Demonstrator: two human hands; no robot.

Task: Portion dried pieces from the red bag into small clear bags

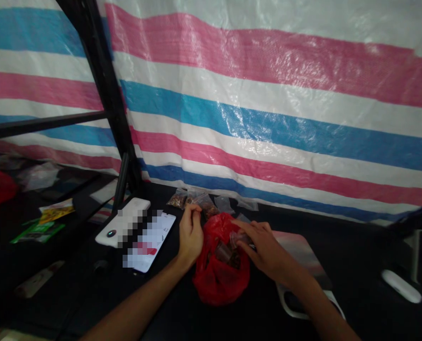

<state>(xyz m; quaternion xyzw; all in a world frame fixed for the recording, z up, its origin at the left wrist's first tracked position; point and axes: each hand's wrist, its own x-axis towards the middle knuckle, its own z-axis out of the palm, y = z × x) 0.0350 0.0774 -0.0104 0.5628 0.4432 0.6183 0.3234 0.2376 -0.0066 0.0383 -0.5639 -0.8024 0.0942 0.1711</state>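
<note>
From here I see a black tabletop [342, 265] backed by a glossy woven striped tarp [268, 94]. My right grip [268, 248] pinches a clear packet [240, 239] over a crinkled red bag [220, 279] — my left grip [190, 234], fingers pressed together, sits just beside it, near small brown-filled packets [177, 200].

The red bag [221, 279] is thin, crinkled plastic with a glossy sheen, and the small packets [177, 199] along the table's back edge are clear, shiny plastic. Behind them hangs a woven plastic tarp [268, 118], finely ribbed and glinting where light catches it, beside a matt black post [106, 85]; the black tabletop [353, 265] looks smooth.
</note>
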